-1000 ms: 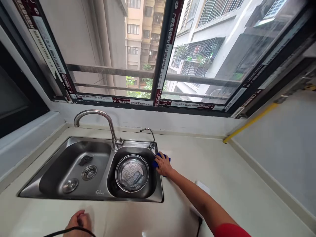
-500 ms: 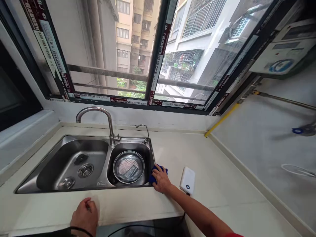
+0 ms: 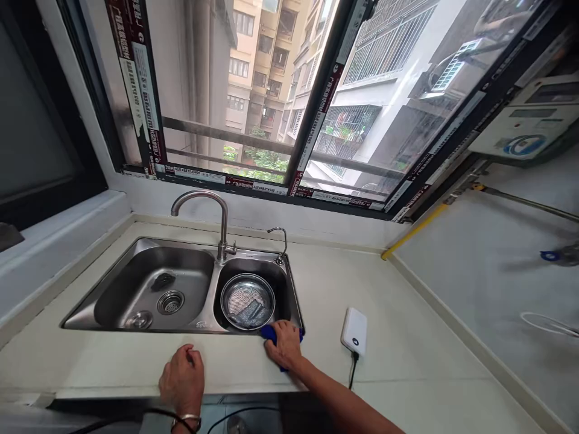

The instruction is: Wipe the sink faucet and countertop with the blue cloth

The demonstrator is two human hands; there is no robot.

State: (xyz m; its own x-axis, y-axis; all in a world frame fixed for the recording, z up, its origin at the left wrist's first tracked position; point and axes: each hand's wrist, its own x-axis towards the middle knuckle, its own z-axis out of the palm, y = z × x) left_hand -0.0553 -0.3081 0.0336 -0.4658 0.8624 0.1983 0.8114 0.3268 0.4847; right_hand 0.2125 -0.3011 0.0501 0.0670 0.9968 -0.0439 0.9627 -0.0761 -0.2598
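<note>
The right hand (image 3: 286,345), fingers bent in a grip over a blue cloth (image 3: 268,332) at the small sink basin's (image 3: 283,295) five o'clock edge, should press evenly, while the left hand (image 3: 183,375) curls loosely past seven, contents hidden from me.

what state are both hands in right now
Left hand: loosely closed, nothing visible in it.
Right hand: holding a blue cloth.

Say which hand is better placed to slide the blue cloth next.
Right, likely: the right hand holds the blue cloth at the near right corner of the sink; the left hand is farther left.
</note>
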